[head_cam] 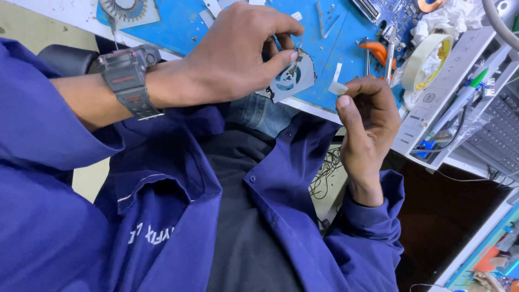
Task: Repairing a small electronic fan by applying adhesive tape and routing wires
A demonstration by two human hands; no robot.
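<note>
A person in a blue work jacket holds two small parts above the near edge of a table point(178, 33) covered by a blue mat. The left hand point(238, 54), with a dark wristwatch point(128, 80) on its wrist, is curled nearly closed, thumb and forefinger pinching the thin wire lead of a small flat cooling fan point(289, 80) in a grey metal housing; the fan hangs just below and to the right of those fingertips, over the table's edge. The right hand point(367, 116) is raised upright a little to the right of the fan and apart from it, its fingers folded in and the tips nipping a small pale strip point(338, 87) (tape or a pad, too small to tell). Beyond the right hand lie an orange-handled tool point(376, 50), a roll of yellowish tape point(424, 60) and a green-tipped pen point(469, 89) on a pale grey device point(432, 116). A second fan point(127, 10) sits beyond the left wrist, at the far edge of the mat.
</note>
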